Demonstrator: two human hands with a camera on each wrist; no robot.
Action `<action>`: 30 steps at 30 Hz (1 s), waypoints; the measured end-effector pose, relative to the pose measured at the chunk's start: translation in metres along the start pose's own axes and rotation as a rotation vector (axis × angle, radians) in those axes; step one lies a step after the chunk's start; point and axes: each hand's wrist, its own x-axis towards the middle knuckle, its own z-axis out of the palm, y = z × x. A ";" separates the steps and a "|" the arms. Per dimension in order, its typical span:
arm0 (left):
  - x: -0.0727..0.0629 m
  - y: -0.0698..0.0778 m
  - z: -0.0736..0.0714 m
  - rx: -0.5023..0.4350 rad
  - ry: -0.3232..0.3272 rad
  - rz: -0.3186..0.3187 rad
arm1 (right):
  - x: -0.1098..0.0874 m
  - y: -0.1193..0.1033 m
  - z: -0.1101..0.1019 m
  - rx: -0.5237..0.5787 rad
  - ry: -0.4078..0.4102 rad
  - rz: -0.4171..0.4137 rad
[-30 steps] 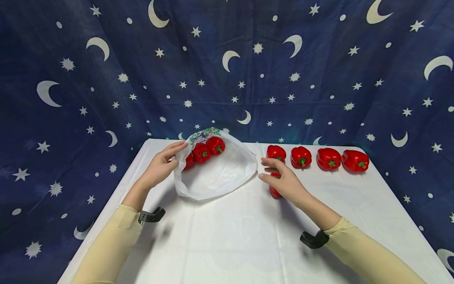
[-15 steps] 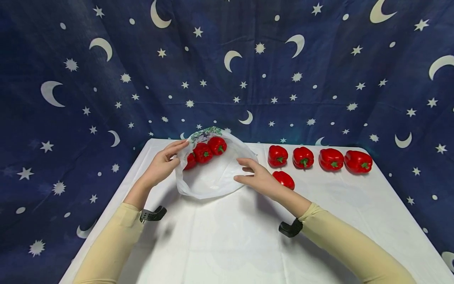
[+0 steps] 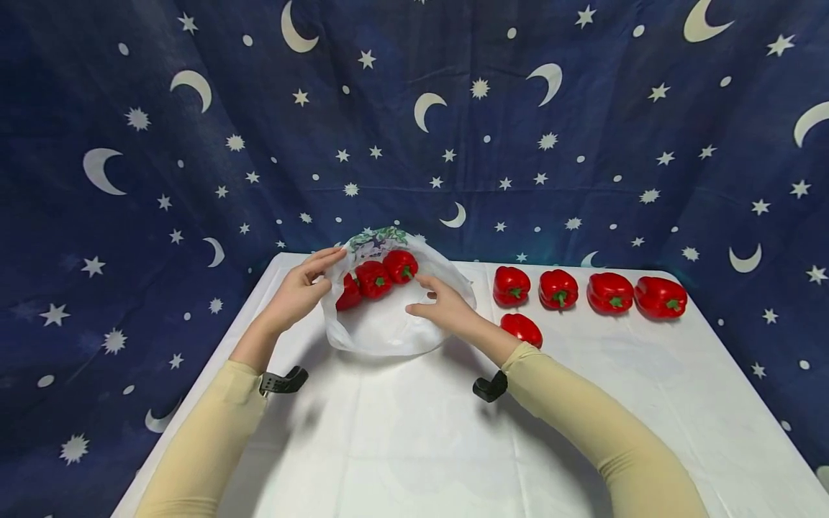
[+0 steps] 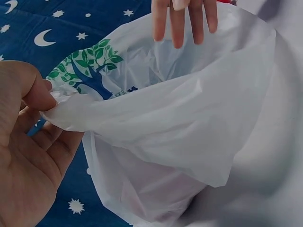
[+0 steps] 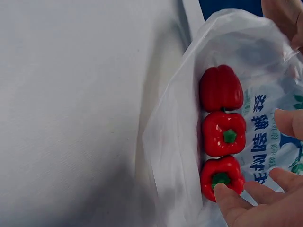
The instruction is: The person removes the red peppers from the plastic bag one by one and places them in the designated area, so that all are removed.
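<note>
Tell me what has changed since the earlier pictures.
The right hand moved leftward, from beside the white plastic bag to over its open mouth, near the three red bell peppers inside. Nothing was visibly taken or let go. Unchanged: the left hand holds the bag's rim; five loose red bell peppers lie outside.

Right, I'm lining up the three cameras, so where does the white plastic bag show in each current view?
Head: the white plastic bag sits near the centre, slightly low.
Left wrist: it fills the middle, its rim pinched at left by the left hand.
Right wrist: it takes up the right half, three red peppers inside.
Shared landmark: its green-leaved print.
</note>
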 end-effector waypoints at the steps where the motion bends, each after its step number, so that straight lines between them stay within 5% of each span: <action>1: 0.001 0.001 -0.001 -0.007 0.005 0.001 | 0.005 0.001 0.002 -0.003 0.005 0.001; 19: 0.016 0.004 -0.007 -0.036 0.039 -0.043 | 0.060 0.012 0.017 0.061 0.105 0.027; 30: 0.014 0.003 -0.004 -0.082 0.037 -0.048 | 0.085 0.027 0.029 0.091 0.207 0.016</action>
